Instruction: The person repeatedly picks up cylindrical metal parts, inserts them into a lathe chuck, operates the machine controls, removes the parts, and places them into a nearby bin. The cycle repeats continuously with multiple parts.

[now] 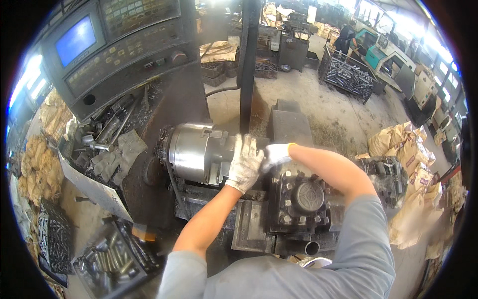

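Gloved in dirty white knit, my left hand [244, 164] lies back up with fingers extended at the front of a lathe chuck [190, 152], over its jaws; what is under the palm is hidden. My right hand [275, 156], in a white glove with a yellow cuff edge, is bent close beside it, fingertips hidden, so its grip cannot be told. The chuck is a shiny metal cylinder with a dark jaw [216, 135] on its face. Just below my right hand stands a square tool post [302, 200] with several bolts and a round cap.
A control panel with a lit screen [75, 41] stands at upper left. Below it, a tray holds metal tools and grey gloves [119, 157]. A crate of metal cylinders [112, 258] is at lower left. Paper sacks [410, 168] stand right; a person [344, 37] is far behind.
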Motion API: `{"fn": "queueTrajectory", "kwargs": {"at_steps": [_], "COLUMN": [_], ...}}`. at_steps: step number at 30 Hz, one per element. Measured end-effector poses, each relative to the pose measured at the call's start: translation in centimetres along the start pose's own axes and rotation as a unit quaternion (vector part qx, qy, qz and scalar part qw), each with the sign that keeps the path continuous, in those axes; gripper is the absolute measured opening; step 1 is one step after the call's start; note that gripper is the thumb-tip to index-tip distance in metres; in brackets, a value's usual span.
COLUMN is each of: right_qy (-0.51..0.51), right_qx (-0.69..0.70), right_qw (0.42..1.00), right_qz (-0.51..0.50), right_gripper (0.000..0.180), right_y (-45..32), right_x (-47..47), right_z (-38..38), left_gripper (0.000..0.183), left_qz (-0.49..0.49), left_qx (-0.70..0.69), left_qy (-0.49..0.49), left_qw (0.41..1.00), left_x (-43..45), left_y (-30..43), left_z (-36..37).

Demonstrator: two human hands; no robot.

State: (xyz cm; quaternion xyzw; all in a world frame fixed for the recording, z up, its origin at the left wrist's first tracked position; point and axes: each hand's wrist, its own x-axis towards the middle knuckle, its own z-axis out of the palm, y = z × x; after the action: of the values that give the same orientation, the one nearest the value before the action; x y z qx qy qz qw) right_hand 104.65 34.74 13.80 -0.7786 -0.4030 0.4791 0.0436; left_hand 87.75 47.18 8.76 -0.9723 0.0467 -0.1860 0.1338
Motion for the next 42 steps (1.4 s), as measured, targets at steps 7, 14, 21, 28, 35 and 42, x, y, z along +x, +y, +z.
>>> {"fn": "queueTrajectory", "kwargs": {"at_steps": [7, 14, 21, 28, 35, 42], "right_qy": [-0.012, 0.205, 0.697, 0.423, 0.519, 0.491], "right_qx": [-0.107, -0.167, 0.128, 0.351, 0.125, 0.085], "right_qw": [0.992, 0.963, 0.666, 0.577, 0.845, 0.833], "right_qz": [-0.067, 0.049, 0.232, 0.604, 0.019, -0.239], "right_gripper": [0.050, 0.062, 0.070, 0.057, 0.047, 0.043], "right_y": [1.1, 7.7, 18.8, 16.9, 1.3, -5.6], "right_x": [0.0, -9.6, -28.4, -29.1, -26.2, -26.7], "right_z": [-0.9, 2.3, 28.6, 55.0, 35.1, 19.8], "left_gripper": [0.066, 0.056, 0.051, 0.052, 0.065, 0.061], "left_qz": [0.001, -0.044, -0.028, -0.027, -0.034, -0.032], "left_qx": [-0.056, -0.262, -0.001, 0.000, -0.018, -0.273], "left_qy": [-0.003, 0.068, 0.005, 0.020, 0.015, 0.202], "left_qw": [0.998, 0.962, 1.000, 0.999, 0.999, 0.940], "left_x": [0.3, 0.3, 0.1, 0.0, 0.0, -13.5], "left_y": [-0.8, -0.6, 0.2, 1.2, 0.8, -0.5], "left_z": [-0.1, 1.6, -0.4, -2.0, -2.4, -4.9]}}
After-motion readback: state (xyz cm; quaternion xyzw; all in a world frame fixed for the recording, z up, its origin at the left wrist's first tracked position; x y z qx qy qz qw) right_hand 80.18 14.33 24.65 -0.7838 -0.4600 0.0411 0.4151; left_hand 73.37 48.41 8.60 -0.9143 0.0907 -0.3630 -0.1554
